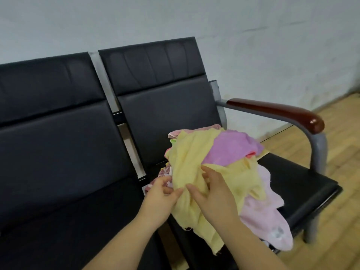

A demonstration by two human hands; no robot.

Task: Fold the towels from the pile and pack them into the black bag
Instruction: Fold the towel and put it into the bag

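I have both hands on the pale yellow terry towel, which lies draped over the top of the mixed pile of crumpled towels on the right-hand black padded seat of the waiting-room bench. My left hand has its fingers curled onto the towel's left edge in a pinch, and my right hand has its fingers dug into a bunch of the same cloth near the middle, so both are gripping the yellow towel.

The cloth looks thin, light and completely limp: it sags over the seat front and shows frayed, uneven edges low down. I judge it will not hold any shape by itself, and a grip in the middle will only bring up a wad. The better hold is two neighbouring corners, so the sheet hangs flat and can be doubled over.

A lilac fleecy towel lies across its upper right part, and a pale pink towel spills out beneath it toward the seat edge. Either may drag along when I lift, since terry clings to terry.

The black bag I cannot find in this view; the seat to the left is the nearest flat surface for folding.
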